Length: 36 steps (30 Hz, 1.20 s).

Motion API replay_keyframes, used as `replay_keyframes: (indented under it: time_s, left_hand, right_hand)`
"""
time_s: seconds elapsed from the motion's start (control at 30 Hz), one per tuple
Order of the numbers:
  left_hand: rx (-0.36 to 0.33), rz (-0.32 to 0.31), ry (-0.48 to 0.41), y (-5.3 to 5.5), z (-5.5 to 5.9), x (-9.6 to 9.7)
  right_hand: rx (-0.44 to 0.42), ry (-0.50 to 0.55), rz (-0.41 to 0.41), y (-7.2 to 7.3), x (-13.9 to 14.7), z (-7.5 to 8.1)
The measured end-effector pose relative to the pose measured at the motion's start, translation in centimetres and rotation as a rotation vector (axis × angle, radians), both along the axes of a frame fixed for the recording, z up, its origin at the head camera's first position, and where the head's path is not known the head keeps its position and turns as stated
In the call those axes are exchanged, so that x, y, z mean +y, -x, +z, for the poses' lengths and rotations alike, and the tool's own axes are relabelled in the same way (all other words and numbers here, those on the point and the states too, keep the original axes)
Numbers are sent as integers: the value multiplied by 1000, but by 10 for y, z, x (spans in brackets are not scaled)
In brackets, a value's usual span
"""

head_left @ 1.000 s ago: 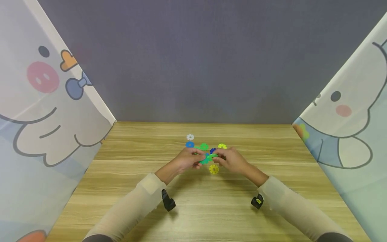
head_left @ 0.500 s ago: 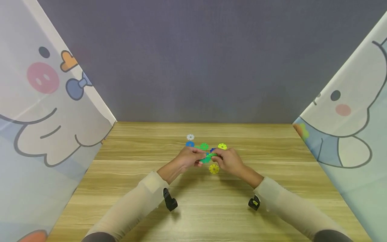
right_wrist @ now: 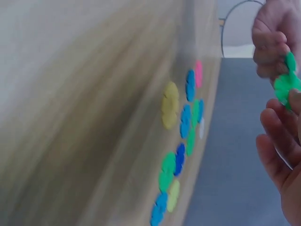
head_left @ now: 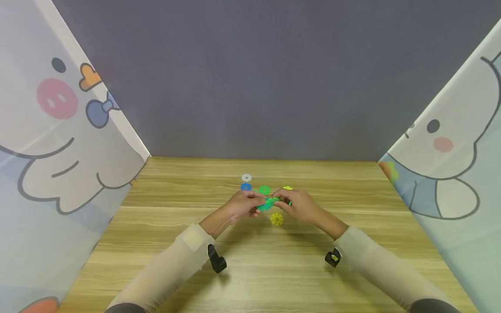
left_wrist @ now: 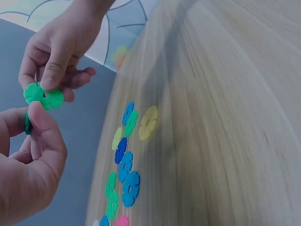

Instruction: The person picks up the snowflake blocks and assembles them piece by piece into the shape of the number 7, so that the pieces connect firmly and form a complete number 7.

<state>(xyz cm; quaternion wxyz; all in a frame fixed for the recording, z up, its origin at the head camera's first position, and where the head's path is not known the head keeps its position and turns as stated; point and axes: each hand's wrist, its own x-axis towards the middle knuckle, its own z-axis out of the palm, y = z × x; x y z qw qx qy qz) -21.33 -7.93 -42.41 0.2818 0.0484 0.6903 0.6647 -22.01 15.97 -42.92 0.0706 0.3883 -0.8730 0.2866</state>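
Observation:
In the head view my left hand (head_left: 243,204) and right hand (head_left: 299,204) meet over the table, each pinching a green notched plastic disc. The left hand's teal-green disc (head_left: 264,208) sits lower; in the left wrist view this disc (left_wrist: 28,123) shows edge-on between thumb and fingers. My right hand (left_wrist: 61,54) pinches the rim of a brighter green disc (left_wrist: 51,99), its thumb on top. The two discs (right_wrist: 285,87) stand at an angle, edges meeting, in the right wrist view; I cannot tell whether their notches are interlocked.
Several notched discs lie flat on the wooden table beneath the hands: a yellow one (head_left: 276,219) nearest, a white one (head_left: 246,178), a blue one (head_left: 245,186), a dark blue one (left_wrist: 121,150) and a pink one (right_wrist: 198,74). A grey panel (head_left: 258,87) rises behind the table.
The right hand shifts slightly left, then back right, and now covers the dark blue disc in the head view. Both hands keep hold of the green discs, whose tilt varies a little.

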Motion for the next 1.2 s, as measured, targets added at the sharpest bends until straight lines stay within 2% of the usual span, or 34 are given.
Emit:
replay_keyframes:
  time_s: [0.23, 0.37, 0.63, 0.73, 0.83, 1.0, 1.1, 1.2]
  left_hand:
    - [-26, 67, 7, 2, 2, -2]
    - [-25, 58, 4, 2, 4, -4]
    - [-27, 5, 7, 2, 1, -8]
    - [-26, -4, 8, 2, 0, -10]
    - [-26, -6, 12, 2, 0, -11]
    - [-32, 2, 16, 2, -1, -12]
    - [-31, -5, 18, 1, -1, -11]
    - [-36, -18, 22, 1, -1, -10]
  right_hand:
    - [39, -42, -67, 12, 12, 12]
    - [37, -98, -122, 20, 17, 14]
    - [-55, -226, -162, 33, 29, 2]
    - [-51, -261, -137, 36, 31, -6]
    - [-51, -295, -74, 35, 30, -15]
    - [-114, -328, -2, 28, 19, -25]
    - [-116, -343, 19, 25, 15, -30]
    - [-82, -359, 57, 21, 12, -35]
